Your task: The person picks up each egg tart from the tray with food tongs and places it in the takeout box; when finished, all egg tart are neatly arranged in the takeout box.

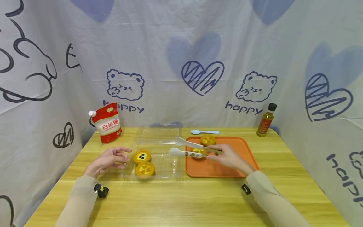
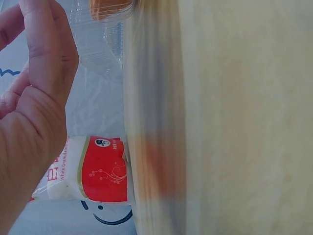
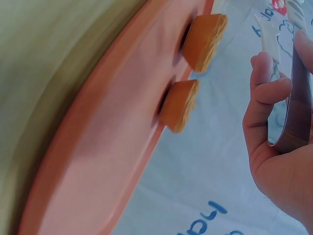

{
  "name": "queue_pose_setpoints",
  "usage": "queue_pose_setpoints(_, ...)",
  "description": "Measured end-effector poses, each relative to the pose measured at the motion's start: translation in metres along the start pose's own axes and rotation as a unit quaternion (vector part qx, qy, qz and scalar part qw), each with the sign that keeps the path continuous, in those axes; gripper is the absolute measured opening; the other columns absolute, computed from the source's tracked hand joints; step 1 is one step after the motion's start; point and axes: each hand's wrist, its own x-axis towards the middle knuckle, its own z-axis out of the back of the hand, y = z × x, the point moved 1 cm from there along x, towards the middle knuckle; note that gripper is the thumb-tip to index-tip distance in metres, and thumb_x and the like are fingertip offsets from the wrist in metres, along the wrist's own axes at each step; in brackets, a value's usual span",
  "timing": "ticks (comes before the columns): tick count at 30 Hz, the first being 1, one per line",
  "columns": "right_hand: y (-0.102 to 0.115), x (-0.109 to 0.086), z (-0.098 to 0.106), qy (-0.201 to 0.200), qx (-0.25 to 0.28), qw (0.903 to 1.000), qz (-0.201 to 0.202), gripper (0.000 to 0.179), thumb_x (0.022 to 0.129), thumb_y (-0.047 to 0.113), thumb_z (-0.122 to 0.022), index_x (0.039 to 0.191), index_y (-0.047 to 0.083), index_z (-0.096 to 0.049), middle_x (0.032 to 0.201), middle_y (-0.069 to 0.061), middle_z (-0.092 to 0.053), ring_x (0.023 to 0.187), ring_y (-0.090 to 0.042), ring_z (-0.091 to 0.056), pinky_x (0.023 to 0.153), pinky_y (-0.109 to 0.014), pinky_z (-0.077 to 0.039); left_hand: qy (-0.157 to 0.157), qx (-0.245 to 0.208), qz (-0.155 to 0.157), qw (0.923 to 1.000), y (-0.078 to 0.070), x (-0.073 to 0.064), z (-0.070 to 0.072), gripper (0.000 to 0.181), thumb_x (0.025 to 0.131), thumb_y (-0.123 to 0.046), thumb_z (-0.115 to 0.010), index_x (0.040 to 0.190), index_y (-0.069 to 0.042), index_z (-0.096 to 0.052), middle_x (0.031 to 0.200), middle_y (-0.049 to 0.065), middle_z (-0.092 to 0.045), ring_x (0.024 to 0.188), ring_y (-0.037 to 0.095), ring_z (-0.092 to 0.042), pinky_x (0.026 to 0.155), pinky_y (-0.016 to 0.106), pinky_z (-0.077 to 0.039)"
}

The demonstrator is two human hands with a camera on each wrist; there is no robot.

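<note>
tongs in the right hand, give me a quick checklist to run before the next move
1. Grip: ok, the right hand holds the tongs by the handle end.
2. Tips apart with nothing between them: ok.
3. Tips lined up with a tart on the tray: not ok, in the head view they reach past the nearer tart, left of the tray.
4. Clear container open, with room inside: ok, two tarts sit on its left and its right part is bare.
5. Left hand steadying the container: cannot tell, it is at the left edge but contact is unclear.
</note>
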Motion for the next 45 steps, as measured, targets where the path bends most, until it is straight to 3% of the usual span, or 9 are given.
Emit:
queue_pose_setpoints(4, -0.009, -0.005, 0.005, -0.016, -0.001, 0.9999, 0.003, 0.046, 0.088, 0.035, -0.072, 0.128, 0.013, -0.065, 0.088, -0.001, -0.065, 0.070, -0.017, -0.051, 0.063, -0.028, -0.041, 0.004, 0.001, -0.006, 1.0000, 0.001, 0.001, -0.001, 0.062, 0.091, -0.005, -0.066, 0.143, 0.008, -0.034, 0.097, 0.006, -0.067, 0.080, 0.018, -0.066, 0.076, 0.033, -0.061)
queue_pose_setpoints(12, -0.025, -0.015, 0.014, -0.034, -0.008, 0.9994, -0.009, 0.049, 0.089, 0.037, -0.072, 0.130, 0.012, -0.064, 0.116, -0.008, -0.071, 0.082, -0.019, -0.056, 0.078, -0.032, -0.045, 0.009, -0.001, -0.006, 0.9999, 0.003, 0.000, 0.000, 0.060, 0.092, -0.004, -0.065, 0.143, 0.007, -0.035, 0.097, 0.006, -0.068, 0.079, 0.017, -0.066, 0.077, 0.034, -0.061)
queue_pose_setpoints(19, -0.034, -0.023, 0.026, -0.047, -0.010, 0.9985, -0.027, 0.053, 0.088, 0.039, -0.072, 0.132, 0.010, -0.063, 0.117, -0.010, -0.071, 0.085, -0.017, -0.057, 0.072, -0.028, -0.045, 0.014, -0.004, -0.014, 0.9998, 0.001, 0.003, 0.001, 0.060, 0.092, -0.003, -0.064, 0.143, 0.008, -0.033, 0.097, 0.006, -0.067, 0.077, 0.017, -0.066, 0.074, 0.032, -0.061)
queue_pose_setpoints(24, -0.041, -0.027, 0.032, -0.048, -0.012, 0.9982, -0.034, 0.052, 0.087, 0.035, -0.073, 0.131, 0.009, -0.063, 0.120, -0.014, -0.069, 0.092, -0.017, -0.061, 0.076, -0.026, -0.050, 0.016, -0.008, -0.012, 0.9998, 0.001, 0.002, 0.000, 0.060, 0.092, -0.003, -0.064, 0.143, 0.009, -0.034, 0.097, 0.006, -0.067, 0.077, 0.017, -0.066, 0.074, 0.032, -0.061)
queue_pose_setpoints(31, -0.046, -0.030, 0.035, -0.048, -0.027, 0.9965, -0.063, 0.052, 0.086, 0.035, -0.075, 0.130, 0.011, -0.064, 0.119, -0.012, -0.070, 0.082, -0.016, -0.057, 0.069, -0.025, -0.048, 0.010, -0.011, -0.009, 0.9999, 0.002, 0.001, 0.000, 0.061, 0.092, -0.002, -0.064, 0.143, 0.009, -0.033, 0.097, 0.006, -0.067, 0.078, 0.017, -0.066, 0.074, 0.032, -0.061)
queue_pose_setpoints(34, -0.048, -0.031, 0.037, -0.048, -0.033, 0.9961, -0.067, 0.052, 0.086, 0.037, -0.075, 0.131, 0.012, -0.064, 0.119, -0.012, -0.070, 0.084, -0.017, -0.059, 0.072, -0.028, -0.050, 0.010, -0.011, -0.008, 0.9999, 0.001, 0.002, -0.001, 0.062, 0.092, -0.002, -0.064, 0.143, 0.009, -0.032, 0.096, 0.005, -0.067, 0.078, 0.017, -0.066, 0.074, 0.032, -0.061)
queue_pose_setpoints(39, -0.051, -0.033, 0.040, -0.043, -0.031, 0.9956, -0.077, 0.054, 0.086, 0.039, -0.074, 0.132, 0.012, -0.063, 0.121, -0.013, -0.069, 0.104, -0.027, -0.065, 0.087, -0.041, -0.055, 0.009, -0.012, -0.006, 0.9999, 0.002, 0.003, -0.001, 0.062, 0.092, -0.002, -0.064, 0.143, 0.009, -0.032, 0.096, 0.005, -0.066, 0.077, 0.016, -0.066, 0.074, 0.032, -0.061)
queue_pose_setpoints(45, -0.053, -0.034, 0.040, -0.020, -0.027, 0.9957, -0.086, 0.055, 0.086, 0.042, -0.073, 0.132, 0.013, -0.063, 0.123, -0.011, -0.068, 0.118, -0.031, -0.060, 0.100, -0.052, -0.049, 0.011, -0.012, -0.006, 0.9999, 0.003, 0.003, 0.000, 0.061, 0.092, -0.003, -0.064, 0.143, 0.009, -0.032, 0.095, 0.004, -0.066, 0.077, 0.016, -0.066, 0.074, 0.031, -0.061)
